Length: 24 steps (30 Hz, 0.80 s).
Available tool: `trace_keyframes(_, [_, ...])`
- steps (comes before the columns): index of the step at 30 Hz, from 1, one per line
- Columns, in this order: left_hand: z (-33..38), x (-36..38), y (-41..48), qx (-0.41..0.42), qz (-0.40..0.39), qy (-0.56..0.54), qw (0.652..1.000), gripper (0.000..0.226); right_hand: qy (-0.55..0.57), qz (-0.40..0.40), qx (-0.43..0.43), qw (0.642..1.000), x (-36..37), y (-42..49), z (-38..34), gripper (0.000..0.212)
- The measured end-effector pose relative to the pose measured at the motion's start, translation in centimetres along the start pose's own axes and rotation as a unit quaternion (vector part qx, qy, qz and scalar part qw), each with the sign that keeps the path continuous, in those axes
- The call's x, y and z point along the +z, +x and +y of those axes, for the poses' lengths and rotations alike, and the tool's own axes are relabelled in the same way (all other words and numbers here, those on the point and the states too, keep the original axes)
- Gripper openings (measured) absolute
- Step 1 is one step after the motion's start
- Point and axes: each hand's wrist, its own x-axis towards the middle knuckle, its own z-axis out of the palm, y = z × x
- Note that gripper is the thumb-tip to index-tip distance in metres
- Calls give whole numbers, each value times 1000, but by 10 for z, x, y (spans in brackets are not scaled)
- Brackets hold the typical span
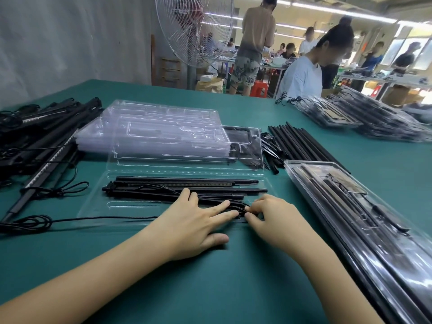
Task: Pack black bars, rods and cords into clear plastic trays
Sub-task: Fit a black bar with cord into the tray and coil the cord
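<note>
Open clear plastic tray [131,208] on green surface [210,277], black bars and rods [187,187] in it. Left hand [194,226] flat, fingers spread, pressing thin black cord [236,208]; right hand [273,216] pinching same cord at tray's near edge.

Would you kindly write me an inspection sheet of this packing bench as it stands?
Surface: green table.
Job's things: open tray holds black bars; empty trays stacked behind; loose rods; packed trays at right.
Clutter: nothing seen.
Grippers: left hand presses flat; right hand pinches the cord.
Cables: coiled cord at left.
Surroundings: fan, other workers.
</note>
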Motion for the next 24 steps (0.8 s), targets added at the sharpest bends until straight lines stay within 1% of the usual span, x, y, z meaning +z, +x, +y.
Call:
trace_keyframes(3, [1, 2, 0, -7, 1, 4, 1000, 66, -20, 17, -13, 1000, 1, -2, -1, 25])
trace_keyframes(6, [1, 3, -1, -10, -5, -2, 1000, 68, -15, 21, -29, 999, 1, -3, -2, 25])
trace_keyframes(12, [-1, 1, -1, -3, -7, -31, 999, 66, -46, -22, -25, 998, -1, -1, -5, 32])
trace_keyframes(16, [-2, 2, -2, 8, -6, -32, 999, 62, -1, -65, 12, 998, -8, -2, 0, 41])
trace_keyframes(19, [-4, 1, -1, 14, -14, -40, 999, 62, 22, -88, 15, 996, -13, -4, 4, 46])
trace_keyframes(21, [-4, 1, 0, 14, -17, -45, 999, 64, 48, -87, 29, 995, -15, -4, 6, 48])
trace_keyframes(24, [-5, 1, 1, 13, -20, -47, 999, 69, 65, -56, 60, 995, -13, -1, 7, 47])
